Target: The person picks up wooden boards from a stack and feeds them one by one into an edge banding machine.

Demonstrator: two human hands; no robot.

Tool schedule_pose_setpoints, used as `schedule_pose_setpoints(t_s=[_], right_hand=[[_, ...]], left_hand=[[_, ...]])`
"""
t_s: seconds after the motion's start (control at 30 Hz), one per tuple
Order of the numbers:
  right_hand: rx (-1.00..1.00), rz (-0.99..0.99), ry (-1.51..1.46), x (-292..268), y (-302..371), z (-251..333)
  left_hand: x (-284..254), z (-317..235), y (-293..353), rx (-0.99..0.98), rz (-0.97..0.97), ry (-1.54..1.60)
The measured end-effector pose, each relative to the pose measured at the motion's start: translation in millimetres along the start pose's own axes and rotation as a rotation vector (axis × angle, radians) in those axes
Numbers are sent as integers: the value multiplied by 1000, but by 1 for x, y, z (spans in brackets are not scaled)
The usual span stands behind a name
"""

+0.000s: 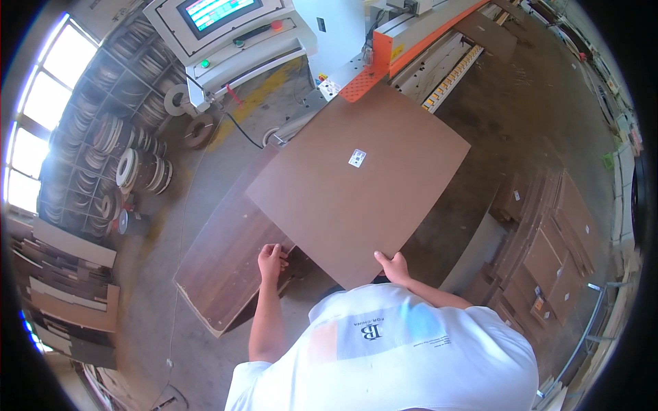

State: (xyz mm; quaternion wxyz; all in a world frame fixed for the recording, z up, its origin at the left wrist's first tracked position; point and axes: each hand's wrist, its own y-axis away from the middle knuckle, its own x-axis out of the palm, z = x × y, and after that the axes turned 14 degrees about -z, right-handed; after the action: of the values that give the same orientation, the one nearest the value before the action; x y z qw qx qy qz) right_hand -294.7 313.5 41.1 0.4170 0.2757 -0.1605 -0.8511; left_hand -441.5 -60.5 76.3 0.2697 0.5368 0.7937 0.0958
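I take the big brown panel (360,185) as my landmark; it lies nearly flat, its far corner touching the orange machine guard (362,81), a small white label (356,158) near its middle.

Far left of the panel, racks of edge-banding rolls (116,151) line the wall under the windows. Just left of and below the panel sits a stack of darker boards (226,253).

My left hand (271,261) is at the panel's near-left edge, fingers curled down over it above the stack; I judge it clenched on the edge, though the grip underneath is hidden. The left forearm runs almost straight up from the lower frame.

My right hand (394,267) grasps the panel's near corner, thumb on top, wrist bent inward, elbow tucked by the white shirt.

Risks as I read them: both grips sit at one end, so the wide sheet could sag or twist and skew at the guard. The left fingers could be pinched between panel and stack.

Right of the panel, more cut boards (555,253) lie stacked on the floor.
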Motion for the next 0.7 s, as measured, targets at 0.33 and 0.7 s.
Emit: schedule_pose_setpoints(t_s=[0.33, 0.7], right_hand=[[-31, -246, -159, -25, -64, 19], [101, -255, -342, -71, -91, 14]], left_hand=[[2, -8, 6, 24, -18, -54], [50, 17, 42, 6, 459, -222]])
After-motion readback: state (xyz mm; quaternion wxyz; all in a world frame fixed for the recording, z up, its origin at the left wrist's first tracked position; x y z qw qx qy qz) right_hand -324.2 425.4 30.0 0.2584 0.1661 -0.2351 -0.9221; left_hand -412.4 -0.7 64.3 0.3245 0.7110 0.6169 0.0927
